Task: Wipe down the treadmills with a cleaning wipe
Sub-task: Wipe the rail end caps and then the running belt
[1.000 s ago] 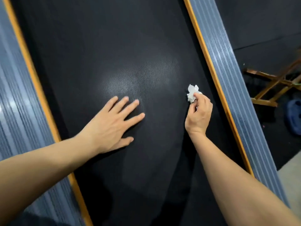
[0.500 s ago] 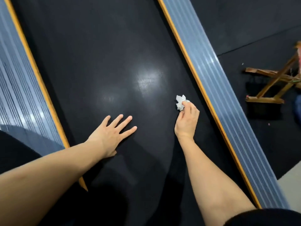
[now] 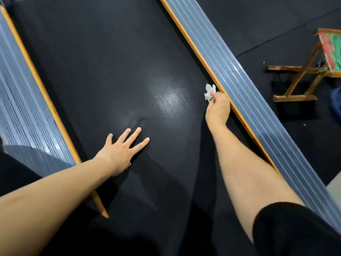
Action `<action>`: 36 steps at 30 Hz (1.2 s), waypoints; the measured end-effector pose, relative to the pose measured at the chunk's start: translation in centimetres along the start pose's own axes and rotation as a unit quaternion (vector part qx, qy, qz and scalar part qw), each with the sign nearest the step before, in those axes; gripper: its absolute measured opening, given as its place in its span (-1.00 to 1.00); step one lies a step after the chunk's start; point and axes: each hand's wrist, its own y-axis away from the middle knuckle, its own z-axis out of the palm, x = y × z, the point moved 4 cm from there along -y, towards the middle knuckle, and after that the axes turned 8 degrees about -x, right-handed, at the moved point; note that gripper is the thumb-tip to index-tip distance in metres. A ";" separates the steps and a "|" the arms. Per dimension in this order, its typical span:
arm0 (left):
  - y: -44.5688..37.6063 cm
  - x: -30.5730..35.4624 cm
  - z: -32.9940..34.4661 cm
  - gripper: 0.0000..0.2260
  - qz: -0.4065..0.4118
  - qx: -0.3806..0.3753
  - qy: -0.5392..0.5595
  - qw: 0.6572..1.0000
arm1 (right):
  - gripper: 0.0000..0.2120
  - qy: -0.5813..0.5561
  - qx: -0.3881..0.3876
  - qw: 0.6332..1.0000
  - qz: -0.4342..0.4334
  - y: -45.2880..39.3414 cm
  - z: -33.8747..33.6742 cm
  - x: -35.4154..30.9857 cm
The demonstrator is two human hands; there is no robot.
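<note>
White and crumpled, the cleaning wipe (image 3: pixel 209 92) sticks out past the fingertips of my right hand (image 3: pixel 217 108), which pinches it with curled fingers against the black treadmill belt (image 3: pixel 103 74), just beside the orange-edged grey side rail (image 3: pixel 239 89). My left hand (image 3: pixel 121 150) lies flat on the belt, fingers straight and spread, well apart from the wipe. I see a wooden folding stool (image 3: pixel 310 71) on the dark floor (image 3: pixel 249 24) beyond the rail.
</note>
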 end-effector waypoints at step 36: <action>2.3 0.1 4.5 -0.36 -0.030 0.107 0.038 0.993 | -0.74 0.138 -0.017 0.990 -0.004 0.3 0.3 -3.8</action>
